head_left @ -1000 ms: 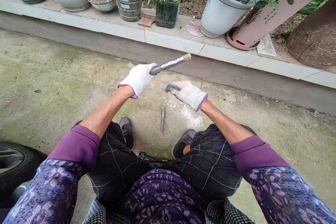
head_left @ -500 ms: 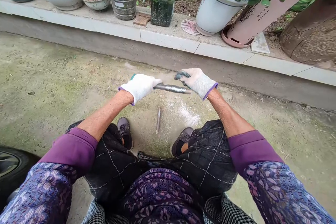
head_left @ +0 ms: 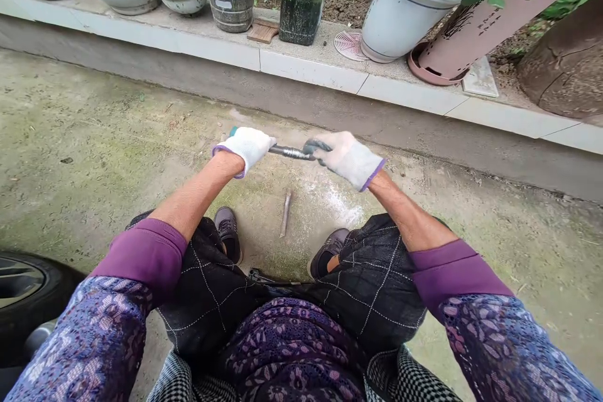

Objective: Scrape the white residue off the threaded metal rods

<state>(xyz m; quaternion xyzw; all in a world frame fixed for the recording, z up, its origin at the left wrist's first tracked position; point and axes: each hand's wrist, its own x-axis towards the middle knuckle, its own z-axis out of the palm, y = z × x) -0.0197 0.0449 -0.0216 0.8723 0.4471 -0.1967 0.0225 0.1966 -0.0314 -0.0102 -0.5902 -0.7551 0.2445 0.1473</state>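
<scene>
A dark rod with shiny silver wire wound round it [head_left: 293, 152] is held level above the ground in front of me. My left hand [head_left: 249, 146], in a white knitted glove with a purple cuff, is closed around its left end. My right hand [head_left: 346, 158], in a matching glove with dark grey fingertips, is closed over the right part of the rod and hides that end. Below, between my shoes, a short brownish stick [head_left: 285, 213] lies on the concrete.
White powder [head_left: 343, 204] is scattered on the ground near my right shoe [head_left: 330, 248]. A low tiled ledge [head_left: 311, 72] runs across the front, bearing several potted plants, among them a white pot [head_left: 396, 19]. A wheel [head_left: 32, 301] stands at lower left.
My right hand has moved left and down from above the rod and closed over its right end and part of the wire. My left hand keeps its hold.
</scene>
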